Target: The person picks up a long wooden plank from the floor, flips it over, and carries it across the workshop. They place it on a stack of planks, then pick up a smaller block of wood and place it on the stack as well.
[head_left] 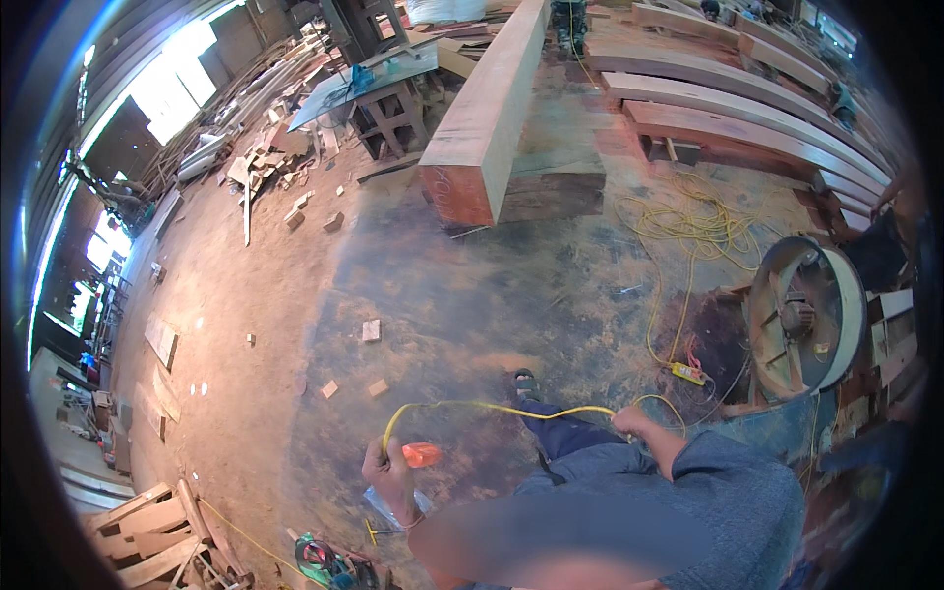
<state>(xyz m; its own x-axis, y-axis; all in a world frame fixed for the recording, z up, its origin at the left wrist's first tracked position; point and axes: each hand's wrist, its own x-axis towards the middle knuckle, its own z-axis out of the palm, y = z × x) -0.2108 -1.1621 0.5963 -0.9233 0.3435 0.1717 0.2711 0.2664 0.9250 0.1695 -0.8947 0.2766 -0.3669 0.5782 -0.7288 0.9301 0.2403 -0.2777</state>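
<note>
Both of my hands hold a yellow cable [492, 404]. My left hand [391, 474] is raised at lower centre-left, its fingers closed on the cable, which rises from the grip and bends to the right. My right hand [632, 421] grips the same cable farther right, in front of my body. Between the hands the cable hangs in a loose span over my leg. Beyond the right hand it curves away to the right. Beside my left hand shows an orange plastic-looking piece [421, 454]; whether it touches the hand I cannot tell.
A long squared timber beam [482, 108] lies ahead. Coiled yellow cable [703, 224] and a yellow connector box [687, 373] lie right, near a large round wheel-like frame [808, 315]. More beams [737, 118] lie far right. Wood offcuts [371, 330] dot the floor; a power tool [324, 559] sits lower left.
</note>
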